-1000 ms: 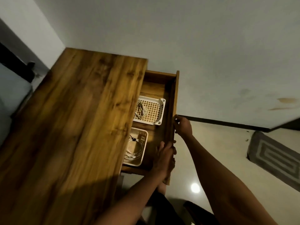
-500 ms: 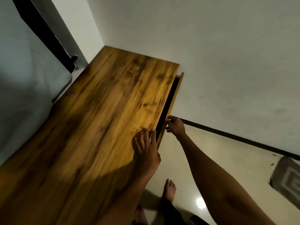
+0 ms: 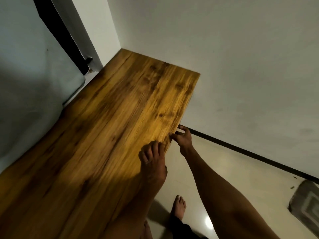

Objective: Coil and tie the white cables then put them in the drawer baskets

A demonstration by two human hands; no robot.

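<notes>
Two hands: left hand [image 3: 153, 163] flat on grainy wooden desktop [image 3: 107, 135]; right hand [image 3: 183, 137] pinching its edge.

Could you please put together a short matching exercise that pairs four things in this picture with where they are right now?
Things:
1. left hand
2. right hand
3. bare foot
4. grey mat

Places:
A. on the pale floor at the far right edge of the picture
B. at the right-hand edge of the wooden desk top, fingertips against it
C. lying on top of the wooden desk top, near its edge
D. on the pale floor between the two forearms

Pairs: 1-C, 2-B, 3-D, 4-A
</notes>
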